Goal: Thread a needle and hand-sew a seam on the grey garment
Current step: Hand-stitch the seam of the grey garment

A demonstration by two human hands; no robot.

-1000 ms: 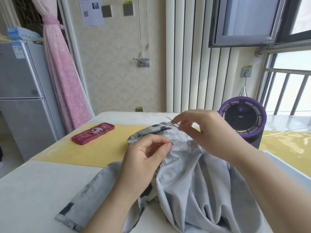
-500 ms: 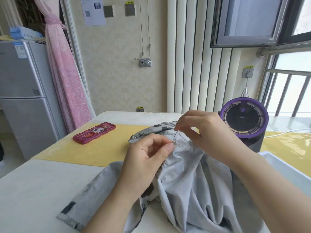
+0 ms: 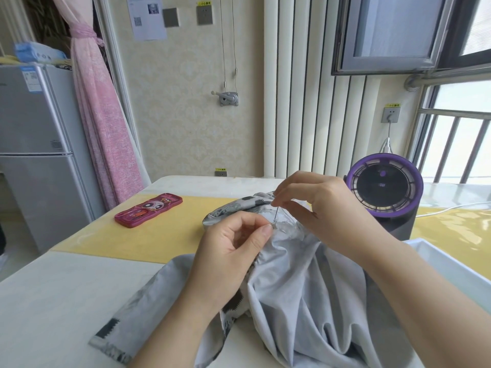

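Grey garment [image 3: 305, 288] is bunched up just left of the purple fan [image 3: 385, 181]. Left hand [image 3: 231, 251] has thumb and forefinger pinched on a fold at the seam. Right hand [image 3: 318, 203] pinches the top of the needle [image 3: 276, 212], which stands nearly upright in the cloth. Fabric looks thin, floppy and light, so I'd grip it right beside the stitch.

Pinching the needle [image 3: 276, 212] near-upright with the right hand [image 3: 318, 205], gripping the bunched grey garment [image 3: 300, 288] with the left hand [image 3: 231, 251].
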